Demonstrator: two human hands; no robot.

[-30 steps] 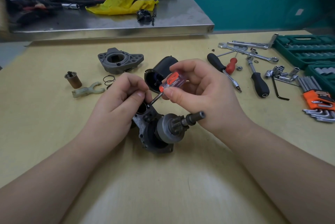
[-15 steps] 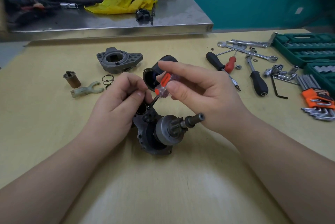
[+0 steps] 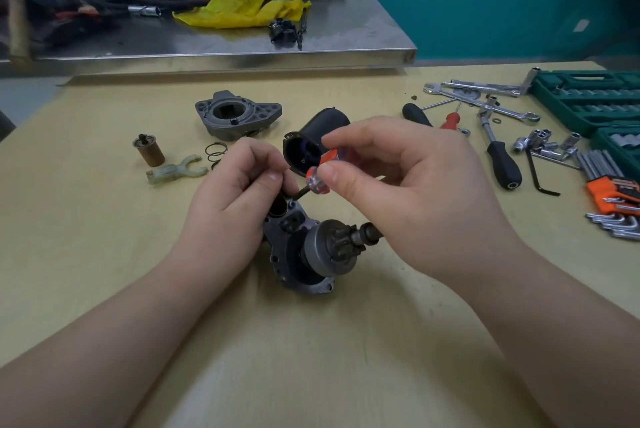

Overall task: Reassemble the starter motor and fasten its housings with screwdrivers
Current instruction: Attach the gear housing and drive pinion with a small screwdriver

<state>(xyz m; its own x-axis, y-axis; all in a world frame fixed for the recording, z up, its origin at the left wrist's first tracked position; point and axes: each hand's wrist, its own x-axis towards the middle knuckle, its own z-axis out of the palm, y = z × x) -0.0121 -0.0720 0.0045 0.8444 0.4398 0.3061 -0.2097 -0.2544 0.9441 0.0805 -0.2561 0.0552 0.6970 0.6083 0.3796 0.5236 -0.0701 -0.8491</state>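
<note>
The starter motor body lies on the wooden table with its pinion gear and shaft pointing right. My left hand grips its upper left end, fingers curled by the screw spot. My right hand pinches the clear orange handle of a small screwdriver, whose tip slants down-left onto the housing's top face. A grey nose housing and a black end cap lie behind.
A brass plunger, a shift fork and a spring lie at the left. Screwdrivers, wrenches, sockets, orange hex keys and a green tool case fill the right. A cluttered steel bench stands behind.
My right hand has turned the screwdriver handle between its fingers, and the handle has tipped more upright over the housing. My left hand and the motor stay put.
</note>
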